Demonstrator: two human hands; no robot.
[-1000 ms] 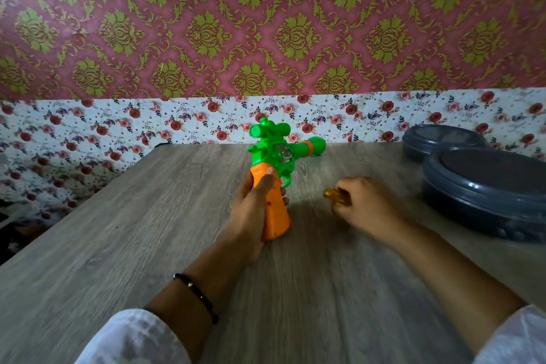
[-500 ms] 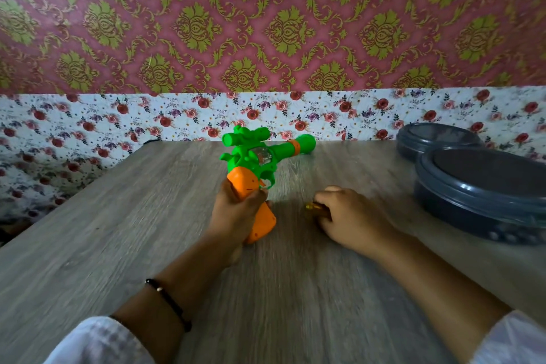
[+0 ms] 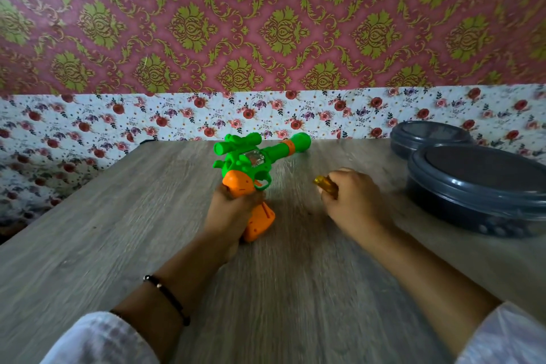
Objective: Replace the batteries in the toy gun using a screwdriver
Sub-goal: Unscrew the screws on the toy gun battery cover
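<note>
From my head camera, my left hand (image 3: 233, 213) grips the orange handle of the toy gun (image 3: 251, 168), its butt on the wooden table (image 3: 88, 230) and green barrel pointing away right. My right hand (image 3: 351, 201), just beside it, curls around the amber screwdriver (image 3: 323, 183), near two grey lidded containers (image 3: 478, 186).

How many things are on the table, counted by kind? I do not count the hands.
Toy gun, green and orange, gripped by the left hand: 1
Screwdriver, amber handle, gripped by the right hand: 1
Grey round lidded containers, near and far: 2
Total: 4
</note>
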